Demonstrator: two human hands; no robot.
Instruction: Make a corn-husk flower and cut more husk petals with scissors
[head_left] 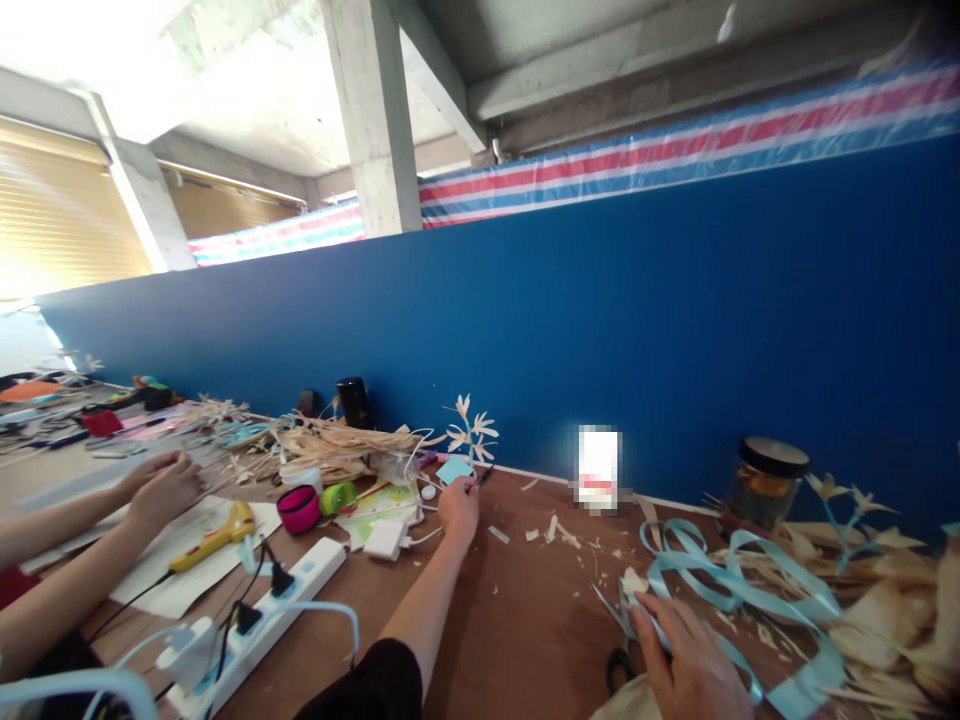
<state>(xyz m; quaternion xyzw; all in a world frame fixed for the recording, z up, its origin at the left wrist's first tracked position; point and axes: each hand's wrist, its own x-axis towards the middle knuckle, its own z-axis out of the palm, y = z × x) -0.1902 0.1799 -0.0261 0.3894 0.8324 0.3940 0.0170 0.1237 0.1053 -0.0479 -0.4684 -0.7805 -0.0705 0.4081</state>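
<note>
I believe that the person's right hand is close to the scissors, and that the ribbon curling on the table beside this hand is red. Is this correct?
Not quite: the ribbon is light blue, not red, as the head view shows. It does curl on the table beside the person's right hand, which is close to the scissors.

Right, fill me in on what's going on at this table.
A person's left hand reaches forward to the base of a pale flower sprig; its exact grip is hard to make out. Their right hand is beside the scissors, with looped light-blue ribbon around it. To the left, a co-worker's hands are together above white paper, where a yellow glue gun lies. Pale scraps are scattered over the brown tabletop.
</note>
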